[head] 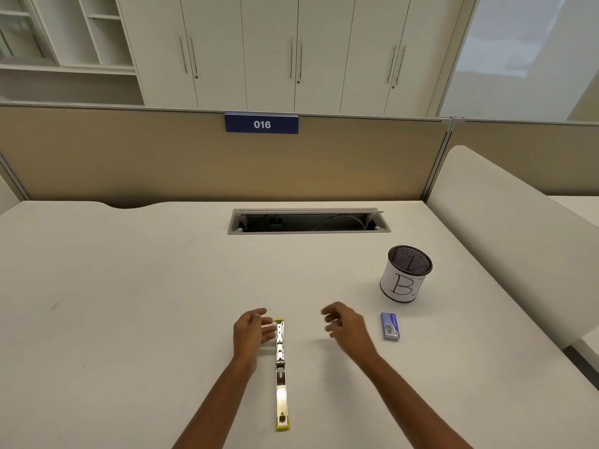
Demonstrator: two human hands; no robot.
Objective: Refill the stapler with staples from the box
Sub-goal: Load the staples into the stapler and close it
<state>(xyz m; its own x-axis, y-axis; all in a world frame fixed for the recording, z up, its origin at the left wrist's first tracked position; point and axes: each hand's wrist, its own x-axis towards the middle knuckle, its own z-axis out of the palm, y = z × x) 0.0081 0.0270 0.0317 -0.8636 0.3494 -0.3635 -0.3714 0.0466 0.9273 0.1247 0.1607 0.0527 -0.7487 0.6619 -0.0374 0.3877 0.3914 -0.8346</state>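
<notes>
A yellow-and-chrome stapler (281, 374) lies unfolded flat on the white desk (129, 303), stretched from near me toward the far side. My left hand (251, 332) rests just left of its far end, fingers apart, fingertips touching or nearly touching the metal. My right hand (345, 328) hovers to the right of the stapler with loosely curled fingers and nothing in it. A small blue staple box (390, 326) lies closed on the desk, a short way right of my right hand.
A black mesh pen cup (406, 273) wrapped in white paper marked "B" stands behind the box. A cable slot (308, 221) opens in the desk's far middle. A beige partition with a blue "016" sign (262, 124) backs the desk.
</notes>
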